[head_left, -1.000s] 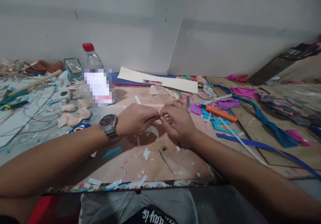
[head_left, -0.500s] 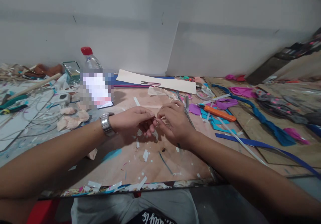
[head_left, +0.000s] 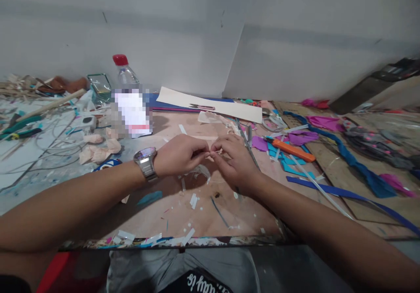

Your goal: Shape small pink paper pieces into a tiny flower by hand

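Note:
My left hand (head_left: 182, 153) and my right hand (head_left: 234, 161) meet fingertip to fingertip above the middle of the table. Thumb and forefinger are pinched together on each hand. What lies between the fingertips is too small and too covered to make out. A pale, see-through curved strip (head_left: 204, 170) shows just below the fingers; whether it is held or lies on the table I cannot tell. Behind my right hand is a crumpled cream piece (head_left: 210, 117).
An orange utility knife (head_left: 293, 149) lies right of my hands, near purple scraps and a blue strip (head_left: 348, 193). Small scissors (head_left: 202, 107) rest on a long cream sheet (head_left: 236, 110). A lit phone (head_left: 134, 111) leans by a red-capped bottle (head_left: 126, 72). Green-handled pliers (head_left: 22, 126) lie far left.
My left hand has turned over, so its curled lower fingers are now hidden. The fingertips of both hands have drawn closer together. The whole view has shifted slightly.

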Available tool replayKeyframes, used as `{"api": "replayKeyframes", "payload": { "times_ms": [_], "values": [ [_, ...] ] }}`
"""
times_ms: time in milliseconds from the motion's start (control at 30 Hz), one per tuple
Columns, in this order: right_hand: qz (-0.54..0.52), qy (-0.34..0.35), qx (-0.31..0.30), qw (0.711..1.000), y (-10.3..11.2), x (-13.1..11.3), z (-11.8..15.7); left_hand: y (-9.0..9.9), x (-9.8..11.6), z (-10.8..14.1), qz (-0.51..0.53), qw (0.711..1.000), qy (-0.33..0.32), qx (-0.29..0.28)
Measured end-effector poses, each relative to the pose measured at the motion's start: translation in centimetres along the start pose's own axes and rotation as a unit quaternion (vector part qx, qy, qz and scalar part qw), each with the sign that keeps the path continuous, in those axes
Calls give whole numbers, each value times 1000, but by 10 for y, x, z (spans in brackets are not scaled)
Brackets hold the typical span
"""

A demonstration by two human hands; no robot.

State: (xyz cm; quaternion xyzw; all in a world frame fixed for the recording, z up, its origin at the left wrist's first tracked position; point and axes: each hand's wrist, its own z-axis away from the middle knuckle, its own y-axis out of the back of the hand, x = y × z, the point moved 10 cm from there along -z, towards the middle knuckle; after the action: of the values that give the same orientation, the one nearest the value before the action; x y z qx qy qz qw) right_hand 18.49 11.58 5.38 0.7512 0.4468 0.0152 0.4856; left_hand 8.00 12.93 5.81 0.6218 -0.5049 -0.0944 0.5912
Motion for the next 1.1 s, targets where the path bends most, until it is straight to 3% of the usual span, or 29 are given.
{"api": "replayKeyframes", "payload": {
  "times_ms": [67,133,200,267,333,400,500,600,967,1033,1100],
  "values": [
    [-31,-20,-4,999,-2,5,0,-1,8,1,-83,996,-37,1],
    [-47,-35,-6,998,-2,9,0,-1,10,1,-103,993,-47,8],
    [-34,-34,2,999,0,9,0,3,4,0,-34,999,-20,25],
    [2,-15,12,1000,2,4,-1,-2,-10,-2,117,992,37,2],
    [36,12,13,999,3,-2,-1,-24,-22,-1,294,946,103,-90],
    [60,39,16,997,4,-9,0,-44,-28,6,425,873,171,-166],
    [90,83,31,992,8,-20,1,-56,-31,15,530,790,241,-193],
    [120,112,33,986,8,-26,2,-64,-24,20,570,748,264,-215],
    [146,135,42,979,8,-32,3,-68,-25,23,593,719,310,-188],
    [145,130,42,980,8,-31,3,-68,-25,22,589,725,304,-189],
    [145,124,46,981,9,-30,2,-65,-23,19,570,749,281,-187]
  ]
}}
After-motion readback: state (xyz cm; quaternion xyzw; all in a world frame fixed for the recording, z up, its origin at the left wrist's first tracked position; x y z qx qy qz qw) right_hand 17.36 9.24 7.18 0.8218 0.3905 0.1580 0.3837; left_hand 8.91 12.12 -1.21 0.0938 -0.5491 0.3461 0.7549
